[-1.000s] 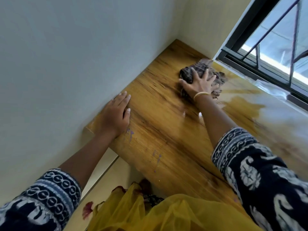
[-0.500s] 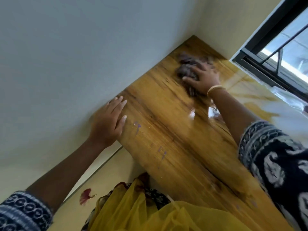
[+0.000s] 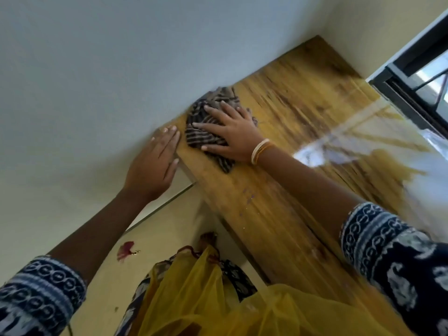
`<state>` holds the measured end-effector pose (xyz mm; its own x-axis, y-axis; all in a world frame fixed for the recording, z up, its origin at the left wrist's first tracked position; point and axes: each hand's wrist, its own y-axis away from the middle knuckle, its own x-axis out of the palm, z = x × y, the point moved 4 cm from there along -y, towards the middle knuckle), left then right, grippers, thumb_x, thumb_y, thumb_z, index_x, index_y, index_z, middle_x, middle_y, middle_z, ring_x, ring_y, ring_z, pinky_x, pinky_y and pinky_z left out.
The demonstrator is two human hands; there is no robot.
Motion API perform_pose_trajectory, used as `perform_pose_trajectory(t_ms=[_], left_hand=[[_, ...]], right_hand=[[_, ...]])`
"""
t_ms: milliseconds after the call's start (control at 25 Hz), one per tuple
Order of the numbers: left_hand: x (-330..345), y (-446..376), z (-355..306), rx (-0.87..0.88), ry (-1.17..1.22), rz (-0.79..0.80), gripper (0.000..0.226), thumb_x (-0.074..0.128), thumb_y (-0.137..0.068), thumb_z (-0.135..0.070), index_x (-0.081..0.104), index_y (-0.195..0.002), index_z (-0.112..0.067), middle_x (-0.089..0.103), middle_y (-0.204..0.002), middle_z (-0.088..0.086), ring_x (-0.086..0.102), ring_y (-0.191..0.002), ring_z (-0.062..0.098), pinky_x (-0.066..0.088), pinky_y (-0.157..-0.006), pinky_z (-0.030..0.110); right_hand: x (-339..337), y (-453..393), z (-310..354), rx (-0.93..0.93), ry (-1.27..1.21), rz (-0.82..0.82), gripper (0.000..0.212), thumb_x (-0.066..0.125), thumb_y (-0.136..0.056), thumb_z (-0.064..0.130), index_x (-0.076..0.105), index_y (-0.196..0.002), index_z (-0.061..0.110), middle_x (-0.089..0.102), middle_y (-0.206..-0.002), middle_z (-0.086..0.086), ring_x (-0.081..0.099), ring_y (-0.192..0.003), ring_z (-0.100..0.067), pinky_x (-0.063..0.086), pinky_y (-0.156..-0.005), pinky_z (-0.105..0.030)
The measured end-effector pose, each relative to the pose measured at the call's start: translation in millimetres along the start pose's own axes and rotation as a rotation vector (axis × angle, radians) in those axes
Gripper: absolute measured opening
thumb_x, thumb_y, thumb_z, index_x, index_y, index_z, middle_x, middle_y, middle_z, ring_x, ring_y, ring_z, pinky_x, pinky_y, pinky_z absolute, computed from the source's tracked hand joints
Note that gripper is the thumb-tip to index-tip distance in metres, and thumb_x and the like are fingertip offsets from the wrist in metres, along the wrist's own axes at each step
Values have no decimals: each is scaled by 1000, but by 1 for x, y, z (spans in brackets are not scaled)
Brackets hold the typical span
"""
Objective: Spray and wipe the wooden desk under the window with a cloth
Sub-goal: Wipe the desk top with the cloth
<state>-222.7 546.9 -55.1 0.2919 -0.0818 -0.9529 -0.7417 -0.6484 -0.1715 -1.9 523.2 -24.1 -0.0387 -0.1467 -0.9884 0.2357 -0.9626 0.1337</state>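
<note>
Domestic room, likely a home — plain painted walls (image 3: 97,69), wooden desk (image 3: 278,214) set into a corner, dark-framed barred window (image 3: 417,76) — pale floor (image 3: 169,238) below.

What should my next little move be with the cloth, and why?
Probably sweep the cloth back along the desk toward the window. Your right hand presses it flat at the wall-side corner beside your left hand, so no desk remains that way.
</note>
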Motion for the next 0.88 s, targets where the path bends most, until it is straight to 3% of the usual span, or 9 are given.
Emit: perform_pose_trajectory(t_ms=[80,200,280,320,400,520,600,760,880], left_hand=[[0,10,-1,-39,20,-31,59,42,-96,-18,26,-152,-7,25,-159,11,25,-146,27,32,-115,43],[-5,17,-2,-105,93,-39,69,51,-89,0,27,-152,-11,22,-161,5,39,-138,29,45,-99,43],[-9,20,-1,-108,129,-41,70,50,-86,4,30,-151,-13,24,-160,4,43,-136,28,50,-89,40],[-10,23,0,-112,139,-46,70,49,-86,4,32,-151,-14,27,-159,4,45,-135,27,51,-85,38],[-8,30,6,-163,161,-46,68,47,-87,0,32,-151,-17,35,-155,6,49,-130,26,52,-85,39],[3,35,14,-241,182,-6,64,46,-88,-4,33,-150,-18,40,-151,8,48,-130,27,53,-91,45],[7,35,16,-243,170,7,65,46,-87,-3,34,-149,-18,38,-152,8,51,-127,31,54,-87,46],[-3,30,15,-222,159,-8,57,41,-88,-9,38,-146,-11,41,-149,14,51,-126,35,54,-88,49],[-9,27,8,-189,120,-21,53,32,-93,-21,40,-144,-6,38,-152,14,50,-129,32,53,-92,47]], right_hand=[[-12,-3,-45,123,-42,3,71,31,-81,83,30,-146,53,21,-162,7,17,-150,-27,12,-117,-59],[-17,16,-127,697,-201,-37,72,36,-81,83,30,-146,53,14,-164,9,9,-151,-27,11,-116,-62],[-14,22,-138,974,-257,-43,71,32,-87,78,24,-150,48,6,-166,3,2,-151,-34,5,-115,-65],[-12,17,-126,1013,-254,-41,71,30,-89,76,21,-152,45,3,-166,-1,-1,-150,-39,3,-115,-68],[-10,-5,-78,896,-215,-46,69,27,-92,72,20,-154,40,5,-165,-6,0,-149,-44,0,-112,-72],[0,-20,13,488,-83,-71,66,26,-94,69,26,-152,38,18,-163,-8,8,-149,-43,2,-111,-72],[8,-11,53,239,-45,-26,64,27,-94,69,27,-151,41,21,-162,-6,9,-149,-42,6,-113,-72],[16,56,66,25,26,-43,61,28,-94,69,27,-150,46,20,-163,-2,12,-149,-39,12,-114,-68],[31,127,61,-92,43,-30,62,29,-94,69,19,-152,49,13,-165,-1,6,-151,-36,7,-117,-65]])
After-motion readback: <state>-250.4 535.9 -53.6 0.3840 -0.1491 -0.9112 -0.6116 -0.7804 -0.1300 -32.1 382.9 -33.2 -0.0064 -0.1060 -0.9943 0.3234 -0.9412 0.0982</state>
